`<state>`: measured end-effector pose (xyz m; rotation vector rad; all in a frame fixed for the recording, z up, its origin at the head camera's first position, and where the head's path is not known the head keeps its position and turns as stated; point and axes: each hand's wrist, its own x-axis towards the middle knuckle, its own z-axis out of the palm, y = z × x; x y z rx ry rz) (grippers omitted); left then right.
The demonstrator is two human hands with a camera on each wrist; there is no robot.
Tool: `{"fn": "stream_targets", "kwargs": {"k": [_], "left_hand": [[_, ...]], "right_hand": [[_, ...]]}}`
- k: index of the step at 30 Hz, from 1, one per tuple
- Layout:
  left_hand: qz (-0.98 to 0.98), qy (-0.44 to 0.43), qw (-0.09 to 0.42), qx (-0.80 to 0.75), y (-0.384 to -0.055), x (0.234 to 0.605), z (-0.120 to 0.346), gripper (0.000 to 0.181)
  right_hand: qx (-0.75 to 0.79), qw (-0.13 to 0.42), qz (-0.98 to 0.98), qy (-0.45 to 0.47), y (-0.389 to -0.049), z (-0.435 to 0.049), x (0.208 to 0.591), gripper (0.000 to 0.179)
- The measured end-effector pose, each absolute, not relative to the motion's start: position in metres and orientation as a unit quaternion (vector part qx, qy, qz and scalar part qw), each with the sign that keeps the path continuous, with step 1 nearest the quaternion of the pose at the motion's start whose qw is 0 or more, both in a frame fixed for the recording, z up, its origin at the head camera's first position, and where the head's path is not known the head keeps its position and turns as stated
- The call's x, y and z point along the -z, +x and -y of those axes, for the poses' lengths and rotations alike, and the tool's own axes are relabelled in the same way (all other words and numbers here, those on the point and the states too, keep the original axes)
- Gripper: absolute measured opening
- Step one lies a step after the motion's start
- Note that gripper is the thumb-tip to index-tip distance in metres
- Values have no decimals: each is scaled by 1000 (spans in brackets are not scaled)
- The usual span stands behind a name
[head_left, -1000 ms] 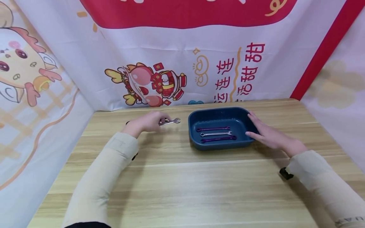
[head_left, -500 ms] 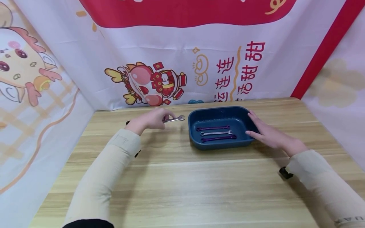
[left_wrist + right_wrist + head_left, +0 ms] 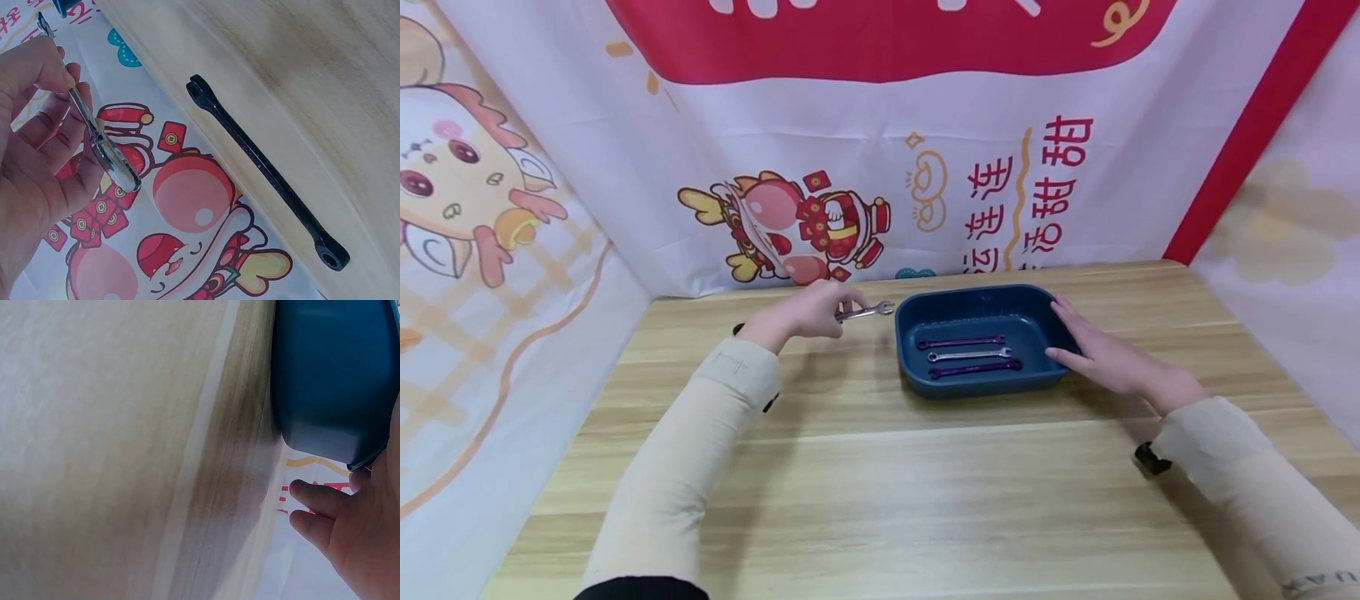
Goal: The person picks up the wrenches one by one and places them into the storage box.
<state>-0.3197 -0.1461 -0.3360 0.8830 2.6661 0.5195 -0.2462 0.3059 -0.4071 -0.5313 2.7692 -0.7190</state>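
Observation:
In the head view my left hand [image 3: 816,310] pinches a silver combination wrench [image 3: 868,311] between thumb and fingers. Its open-end jaw points right, close to the left rim of a blue plastic bin [image 3: 917,387]. The left wrist view shows this wrench tilted in the left hand [image 3: 37,144], above the tabletop. A black wrench [image 3: 265,169] lies on the table beside that hand. My right hand [image 3: 1105,354] rests on the bin's right rim with fairly straight fingers. Inside the bin lie a purple wrench [image 3: 962,342], a silver wrench [image 3: 970,355] and a second purple wrench [image 3: 976,368], side by side.
The wood-grain table [image 3: 880,500] runs back to a printed white cloth [image 3: 850,117] hanging behind it. Similar cloth stands at the left and right sides. The bin's wall [image 3: 325,434] fills the upper right of the right wrist view.
My left hand has moved right with the silver wrench, bringing its end near the bin's left rim. The right hand and the bin have stayed put.

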Motion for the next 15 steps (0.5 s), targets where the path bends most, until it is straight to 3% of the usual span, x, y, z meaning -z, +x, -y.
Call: {"fn": "stream_targets", "kwargs": {"k": [15], "left_hand": [[-919, 322, 143, -178, -324, 330, 129, 51]], "right_hand": [[246, 115, -945, -182, -247, -306, 408, 89]]}}
